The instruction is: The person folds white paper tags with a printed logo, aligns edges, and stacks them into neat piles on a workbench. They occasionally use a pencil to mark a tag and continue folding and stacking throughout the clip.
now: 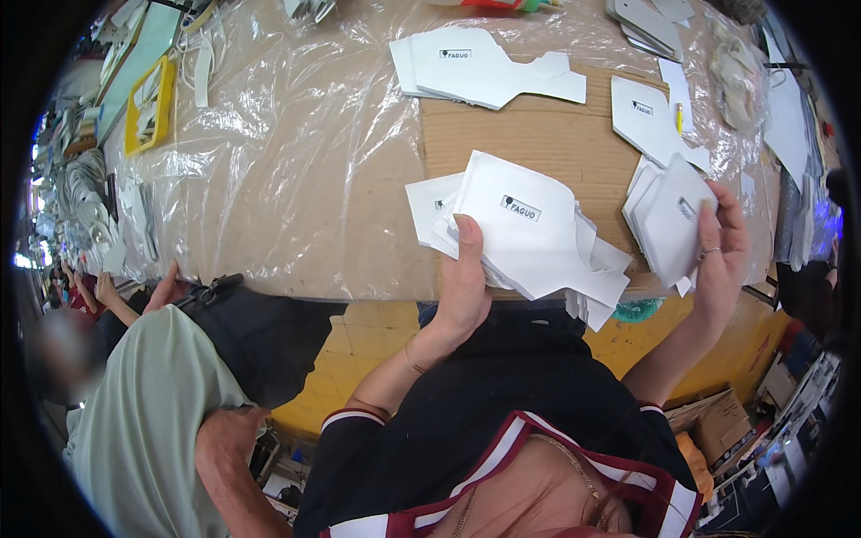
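My left hand (465, 291) grips a fanned stack of white cut-out pieces (529, 242) at its left edge, thumb on top. The uppermost piece bears a small dark printed mark. On the right, my right hand (723, 251) pinches a white cut-out piece (671, 224) between thumb and fingers, tilted up from other white pieces (638, 193) beside it. Whether it holds one piece or more I cannot tell. Beyond my hands lie a pile of similar white pieces (484, 67) and another marked white piece (641, 112).
Under the pieces is a cardboard sheet (511, 134) on a plastic-covered table (287, 179). A yellow basket (148, 106) stands at the far left, a yellow pen (679, 117) at the right. A person in a pale green top (148, 430) sits close on my left.
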The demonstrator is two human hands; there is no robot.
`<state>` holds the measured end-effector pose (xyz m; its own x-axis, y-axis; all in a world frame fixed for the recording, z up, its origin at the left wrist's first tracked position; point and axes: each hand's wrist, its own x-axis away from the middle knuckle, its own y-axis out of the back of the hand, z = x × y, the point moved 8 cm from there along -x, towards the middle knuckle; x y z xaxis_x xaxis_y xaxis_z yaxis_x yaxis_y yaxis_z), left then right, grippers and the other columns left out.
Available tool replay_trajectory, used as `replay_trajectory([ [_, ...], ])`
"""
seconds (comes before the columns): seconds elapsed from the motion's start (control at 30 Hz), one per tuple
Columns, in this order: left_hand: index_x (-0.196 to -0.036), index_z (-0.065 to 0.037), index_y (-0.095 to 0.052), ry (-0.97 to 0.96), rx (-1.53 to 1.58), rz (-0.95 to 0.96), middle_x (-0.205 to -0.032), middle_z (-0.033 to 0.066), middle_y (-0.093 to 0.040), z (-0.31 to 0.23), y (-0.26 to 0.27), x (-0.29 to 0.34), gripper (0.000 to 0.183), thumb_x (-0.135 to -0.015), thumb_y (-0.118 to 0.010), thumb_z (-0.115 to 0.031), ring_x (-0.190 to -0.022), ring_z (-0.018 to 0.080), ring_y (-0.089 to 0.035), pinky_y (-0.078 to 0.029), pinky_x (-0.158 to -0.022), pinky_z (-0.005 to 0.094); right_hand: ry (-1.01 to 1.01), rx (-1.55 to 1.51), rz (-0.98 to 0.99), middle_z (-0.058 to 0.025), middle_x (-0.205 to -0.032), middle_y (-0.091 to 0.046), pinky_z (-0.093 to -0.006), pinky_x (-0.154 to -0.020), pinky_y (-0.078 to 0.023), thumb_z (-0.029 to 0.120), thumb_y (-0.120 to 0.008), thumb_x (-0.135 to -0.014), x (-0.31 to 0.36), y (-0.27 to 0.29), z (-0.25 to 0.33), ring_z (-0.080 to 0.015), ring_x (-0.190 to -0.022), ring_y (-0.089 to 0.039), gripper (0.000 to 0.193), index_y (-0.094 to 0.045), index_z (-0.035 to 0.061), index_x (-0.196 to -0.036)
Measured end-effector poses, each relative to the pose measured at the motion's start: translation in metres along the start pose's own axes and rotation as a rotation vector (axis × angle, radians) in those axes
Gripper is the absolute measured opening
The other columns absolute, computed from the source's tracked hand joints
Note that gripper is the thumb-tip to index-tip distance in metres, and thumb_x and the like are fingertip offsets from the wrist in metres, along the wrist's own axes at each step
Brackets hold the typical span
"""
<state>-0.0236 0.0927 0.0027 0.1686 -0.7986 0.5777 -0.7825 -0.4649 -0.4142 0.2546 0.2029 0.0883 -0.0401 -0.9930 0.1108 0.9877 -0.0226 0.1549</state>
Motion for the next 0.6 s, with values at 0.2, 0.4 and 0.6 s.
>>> replay_trajectory([
  [0.2,-0.145,-0.005,-0.030,-0.018,0.017,0.003,-0.136,0.0132,-0.048,-0.011,-0.001,0.001,0.080,-0.095,-0.040,-0.068,-0.125,0.0244,-0.052,-0.046,-0.101,0.0418,0.006,0.177,-0.167,-0.0079,-0.117,-0.063,-0.0238,-0.092,-0.043,0.014,-0.060,-0.098,0.007,0.059,-0.006,-0.0105,-0.104,-0.058,0.030,-0.059,-0.0019,-0.124],
  [0.4,-0.142,-0.002,-0.033,-0.054,0.108,-0.072,-0.135,0.0125,-0.048,-0.024,0.011,0.007,0.073,-0.099,-0.040,-0.060,-0.123,0.0218,-0.051,-0.045,-0.102,0.0382,-0.019,0.185,-0.147,-0.0082,-0.116,-0.063,-0.0218,-0.087,-0.046,0.012,-0.061,-0.097,0.008,0.051,-0.014,-0.0097,-0.101,-0.060,0.031,-0.058,-0.0031,-0.124],
  [0.6,-0.140,-0.007,-0.042,-0.570,0.378,-0.135,-0.133,0.0115,-0.053,-0.142,0.104,0.031,0.063,-0.101,-0.036,-0.057,-0.117,0.0268,-0.057,-0.048,-0.101,0.0446,-0.040,0.152,-0.092,-0.0065,-0.111,-0.064,-0.0192,-0.076,-0.048,0.010,-0.060,-0.097,0.001,0.000,-0.015,-0.0071,-0.090,-0.061,0.029,-0.060,-0.0003,-0.124],
])
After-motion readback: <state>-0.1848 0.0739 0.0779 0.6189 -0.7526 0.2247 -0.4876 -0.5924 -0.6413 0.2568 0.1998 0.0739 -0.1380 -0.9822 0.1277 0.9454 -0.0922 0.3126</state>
